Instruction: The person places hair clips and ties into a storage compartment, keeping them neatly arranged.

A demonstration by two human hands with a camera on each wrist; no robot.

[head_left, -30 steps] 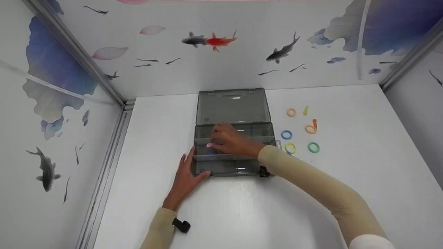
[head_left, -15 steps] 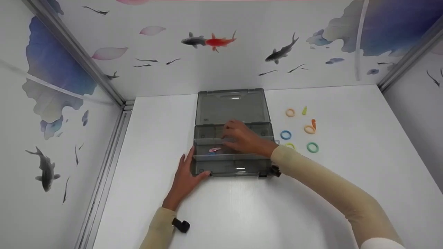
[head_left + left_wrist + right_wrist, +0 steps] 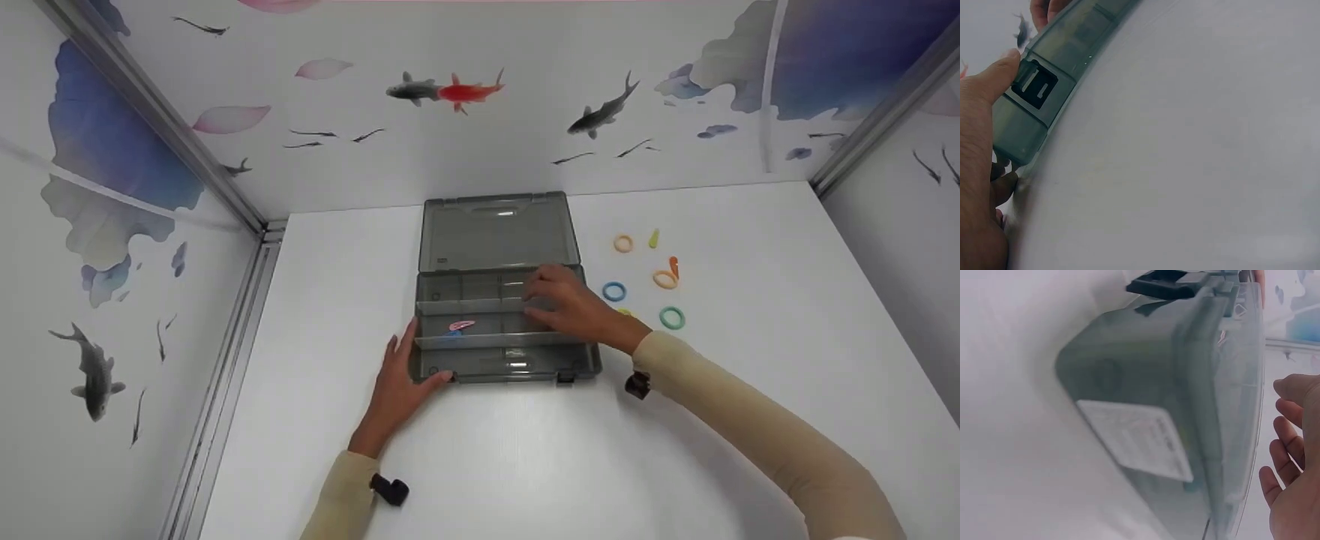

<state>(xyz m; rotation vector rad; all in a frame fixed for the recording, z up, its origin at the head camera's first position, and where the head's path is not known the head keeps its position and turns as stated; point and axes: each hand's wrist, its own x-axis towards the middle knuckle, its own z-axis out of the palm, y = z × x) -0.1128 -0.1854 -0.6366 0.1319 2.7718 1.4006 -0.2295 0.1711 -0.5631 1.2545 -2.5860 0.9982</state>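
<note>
A grey translucent compartment box (image 3: 510,360) lies with its lid (image 3: 495,236) folded back on the white table. My left hand (image 3: 394,394) grips its front left corner; in the left wrist view the thumb (image 3: 999,76) is at a front latch (image 3: 1036,84) and the other fingers bend round the side. Over the right part of the box is my right hand (image 3: 574,304), fingers loosely bent and holding nothing, as the right wrist view shows. In the middle row, at the left, lie a pink snap hair clip (image 3: 463,325) and a blue one (image 3: 454,334).
Right of the box lie several ring-shaped hair ties, among them a blue one (image 3: 614,291), a green one (image 3: 672,318) and two orange ones. A yellow clip (image 3: 654,238) and an orange clip (image 3: 673,266) are beside them. A printed wall stands behind.
My right hand let go of the pink hair clip, which now lies in the middle row, and moved right across the box. My left hand kept its place.
</note>
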